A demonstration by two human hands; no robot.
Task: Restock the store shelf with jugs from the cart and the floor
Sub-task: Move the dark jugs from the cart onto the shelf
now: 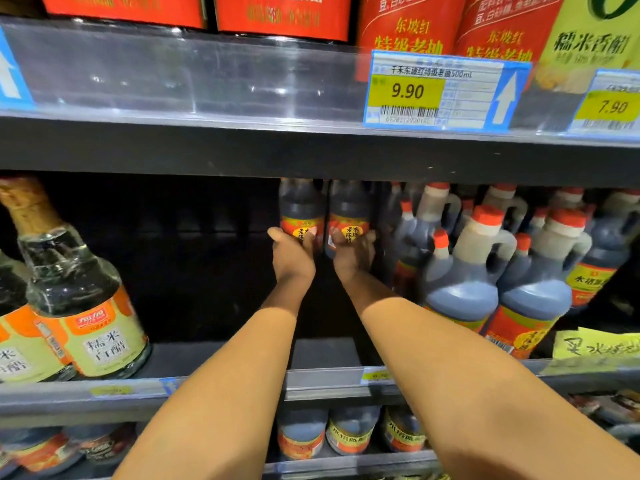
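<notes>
**Two jugs going in at the back of the middle shelf**

Two bare forearms are crossing the grey metal shelf lip (pixel 325 379) nearest the camera and reaching in over a bare, dark stretch of shelf. Further in, the left hand (pixel 294 252) is wrapping thumb and fingers round the lower body of a dark-filled plastic jug with an orange-red label (pixel 300 206). The right hand (pixel 354 252) is gripping a second matching jug (pixel 349 207) just beside it. Both jugs are standing upright, deep under the shelf above; whether they are resting on the shelf yet I cannot tell.

Red-capped dark jugs with handles (pixel 464 282) are crowding the section to the right, some leaning. Clear glass bottles with green-and-orange labels (pixel 83 306) are standing to the left. Judging by the wide gap between them, the restocking is looking only partway done, with front rows waiting to be filled. The cart and floor are lying out of view, so the remaining stock cannot be counted.
</notes>
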